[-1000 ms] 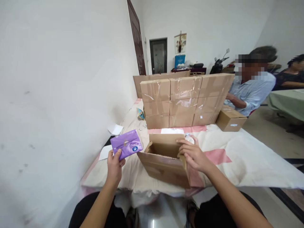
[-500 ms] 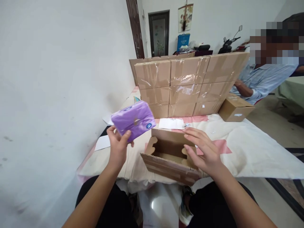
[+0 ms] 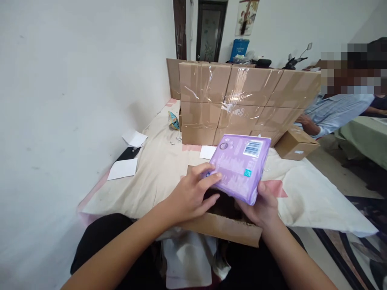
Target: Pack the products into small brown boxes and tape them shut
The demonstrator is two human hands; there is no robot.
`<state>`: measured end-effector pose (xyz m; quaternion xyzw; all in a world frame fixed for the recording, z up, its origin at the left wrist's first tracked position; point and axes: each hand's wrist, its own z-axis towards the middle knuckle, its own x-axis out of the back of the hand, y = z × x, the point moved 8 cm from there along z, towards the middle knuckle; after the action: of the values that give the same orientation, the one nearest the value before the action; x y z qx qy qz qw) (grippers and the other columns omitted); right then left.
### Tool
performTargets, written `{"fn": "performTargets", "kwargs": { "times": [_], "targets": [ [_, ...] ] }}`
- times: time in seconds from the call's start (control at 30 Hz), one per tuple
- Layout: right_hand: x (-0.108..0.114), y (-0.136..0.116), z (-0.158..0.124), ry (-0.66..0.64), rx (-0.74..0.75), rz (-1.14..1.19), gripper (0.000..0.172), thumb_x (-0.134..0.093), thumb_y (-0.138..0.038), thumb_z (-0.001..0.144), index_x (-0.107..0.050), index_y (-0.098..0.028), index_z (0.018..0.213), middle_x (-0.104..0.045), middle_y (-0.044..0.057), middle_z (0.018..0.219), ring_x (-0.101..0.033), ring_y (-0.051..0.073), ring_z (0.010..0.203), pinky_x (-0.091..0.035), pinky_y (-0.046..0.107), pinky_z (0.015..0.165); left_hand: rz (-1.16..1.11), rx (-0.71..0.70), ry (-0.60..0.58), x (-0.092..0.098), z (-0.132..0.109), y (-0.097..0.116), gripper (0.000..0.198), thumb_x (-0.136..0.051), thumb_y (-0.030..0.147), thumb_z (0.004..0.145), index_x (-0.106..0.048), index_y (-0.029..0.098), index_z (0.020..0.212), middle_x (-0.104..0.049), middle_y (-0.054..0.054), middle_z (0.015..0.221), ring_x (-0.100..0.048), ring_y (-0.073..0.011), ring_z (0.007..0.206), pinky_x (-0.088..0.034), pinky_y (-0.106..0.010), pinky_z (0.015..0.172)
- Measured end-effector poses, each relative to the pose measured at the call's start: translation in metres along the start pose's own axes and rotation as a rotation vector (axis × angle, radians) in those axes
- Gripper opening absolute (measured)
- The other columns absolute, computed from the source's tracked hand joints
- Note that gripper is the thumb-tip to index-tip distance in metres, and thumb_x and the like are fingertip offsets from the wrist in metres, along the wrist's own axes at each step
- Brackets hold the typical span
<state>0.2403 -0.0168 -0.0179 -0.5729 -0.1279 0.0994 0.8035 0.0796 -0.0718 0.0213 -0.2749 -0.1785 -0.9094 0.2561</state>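
Note:
A purple plastic-wrapped packet [image 3: 234, 169] is tilted above the cardboard box, its printed side with a barcode facing me. My right hand [image 3: 263, 203] grips its lower right corner, thumb at the edge and fingers underneath. My left hand [image 3: 196, 191] is at the packet's left side, fingers spread and the fingertips on or close to its surface; the thumb stands apart. Beneath both hands is the open cardboard box [image 3: 223, 227], its inside mostly hidden by the packet and hands.
Behind stands a wall of taped cardboard boxes [image 3: 202, 86]. A smaller carton [image 3: 296, 143] sits to the right, near a person in a light blue shirt [image 3: 335, 112]. White papers [image 3: 122, 169] and a small crumpled wrapper [image 3: 173, 120] lie on the cloth-covered table [image 3: 151, 169].
The purple packet has moved right and passed from my left hand to my right hand. It has been turned, with the barcode side now showing. My view has shifted slightly.

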Motion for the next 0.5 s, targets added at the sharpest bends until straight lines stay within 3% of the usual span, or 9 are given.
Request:
{"fn": "performTargets", "kwargs": {
  "times": [0.1, 0.2, 0.27, 0.33, 0.4, 0.5],
  "targets": [
    [0.006, 0.009, 0.006, 0.032, 0.011, 0.003, 0.077, -0.029, -0.072, 0.094, -0.043, -0.023, 0.151, -0.072, 0.017, 0.116, -0.067, 0.038, 0.115, -0.048, 0.061, 0.106, -0.082, 0.19, -0.127, -0.001, -0.013, -0.016, 0.078, -0.068, 0.029, 0.087, -0.024, 0.022, 0.15, -0.036, -0.022, 0.151, -0.043, -0.0317, 0.14, -0.05, -0.05, 0.105],
    [0.006, 0.015, 0.016, 0.02, 0.027, -0.046, 0.076, -0.041, -0.066, 0.093, -0.035, -0.023, 0.156, -0.066, 0.016, 0.131, -0.063, 0.038, 0.124, -0.051, 0.056, 0.104, -0.153, 0.364, -0.316, -0.004, -0.023, -0.029, 0.063, -0.066, 0.038, 0.09, -0.042, 0.02, 0.145, -0.059, -0.015, 0.135, -0.056, -0.0289, 0.126, -0.044, -0.051, 0.108],
    [0.008, 0.016, 0.023, 0.021, 0.04, -0.137, 0.082, -0.052, -0.061, 0.091, -0.026, -0.027, 0.16, -0.057, 0.012, 0.145, -0.056, 0.036, 0.134, -0.05, 0.052, 0.107, -0.198, 0.344, -0.433, -0.005, -0.028, -0.026, 0.043, -0.063, 0.046, 0.094, -0.06, 0.021, 0.129, -0.071, -0.009, 0.119, -0.062, -0.0259, 0.117, -0.038, -0.049, 0.11],
    [0.011, 0.012, 0.029, 0.009, 0.075, -0.281, 0.091, -0.065, -0.057, 0.086, -0.02, -0.03, 0.162, -0.048, 0.009, 0.155, -0.047, 0.035, 0.142, -0.044, 0.05, 0.114, -0.2, 0.237, -0.486, -0.006, -0.033, -0.016, 0.037, -0.06, 0.051, 0.096, -0.068, 0.021, 0.116, -0.075, -0.006, 0.114, -0.06, -0.0259, 0.121, -0.031, -0.049, 0.113],
    [0.011, 0.005, 0.031, -0.026, 0.143, -0.437, 0.096, -0.071, -0.053, 0.084, -0.02, -0.03, 0.162, -0.04, 0.009, 0.16, -0.037, 0.036, 0.149, -0.034, 0.052, 0.12, -0.154, 0.144, -0.504, -0.006, -0.04, -0.008, 0.042, -0.057, 0.055, 0.096, -0.068, 0.022, 0.119, -0.075, -0.007, 0.118, -0.054, -0.0278, 0.13, -0.028, -0.05, 0.113],
    [0.008, -0.009, 0.028, -0.105, 0.274, -0.648, 0.093, -0.071, -0.048, 0.086, -0.021, -0.028, 0.163, -0.032, 0.01, 0.165, -0.026, 0.038, 0.153, -0.025, 0.057, 0.124, -0.045, 0.122, -0.537, -0.009, -0.055, -0.008, 0.056, -0.052, 0.063, 0.095, -0.06, 0.025, 0.135, -0.069, -0.009, 0.132, -0.052, -0.032, 0.13, -0.035, -0.051, 0.106]
  ]
}}
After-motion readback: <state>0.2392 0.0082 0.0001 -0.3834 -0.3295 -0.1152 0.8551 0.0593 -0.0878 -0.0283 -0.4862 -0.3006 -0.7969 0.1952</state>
